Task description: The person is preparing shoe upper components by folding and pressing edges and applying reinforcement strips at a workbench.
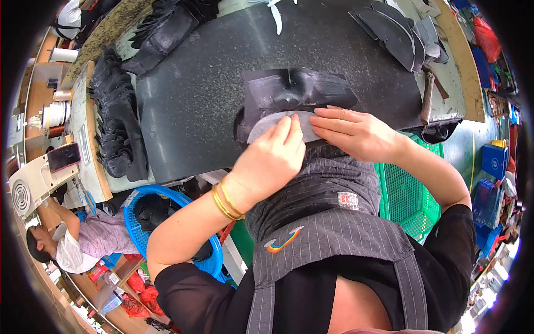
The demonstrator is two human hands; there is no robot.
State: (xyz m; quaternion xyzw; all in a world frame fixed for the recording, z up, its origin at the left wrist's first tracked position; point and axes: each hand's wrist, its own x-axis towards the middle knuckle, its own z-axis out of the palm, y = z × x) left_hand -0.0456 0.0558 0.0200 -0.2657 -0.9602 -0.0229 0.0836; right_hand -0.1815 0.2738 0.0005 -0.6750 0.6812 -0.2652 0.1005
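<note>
At the near edge of the dark work board [194,94] lies a light grey, curved flat piece [263,127]. My left hand [271,160] is closed over it, fingertips bunched and pressed to its surface; whether they pinch a small thing is hidden. My right hand [359,135] rests with straight fingers, palm down, on the right end of the same piece. Just beyond both hands is a dark, shaped sheet piece [297,92] with a notch in its far edge and whitish smears. Part of a black piece [241,127] shows left of the grey one.
Black pieces are stacked along the board's left [117,117] and far left [167,33]. Grey and black curved sheets [389,33] lie far right, near a hammer-like tool [428,97]. A blue basket [133,214] and green basket [403,195] stand below. Another person [83,239] sits left.
</note>
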